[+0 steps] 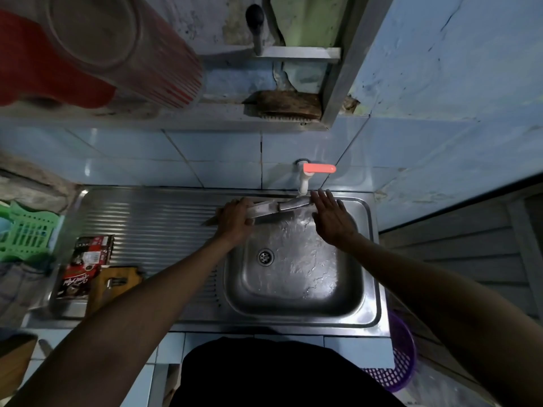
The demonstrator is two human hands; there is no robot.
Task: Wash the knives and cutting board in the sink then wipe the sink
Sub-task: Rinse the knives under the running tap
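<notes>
My left hand [235,217] grips a knife [266,209] by its blade, at the far left rim of the steel sink [371,259]. The blade tip pokes out left over the drainboard and the grey handle points right, under the white tap with a red lever [318,168]. Water runs over the handle into the wet basin. My right hand [332,218] is spread flat with straight fingers just right of the handle, its fingertips at the handle's end. A wooden cutting board [116,284] lies at the drainboard's near left corner.
Red snack packets [86,261] sit on the ribbed drainboard [152,221]. A green basket [26,233] is at far left, a purple basket [401,362] below the counter at right. A brush [286,108] rests on the ledge above the tap. The drain [266,257] is open.
</notes>
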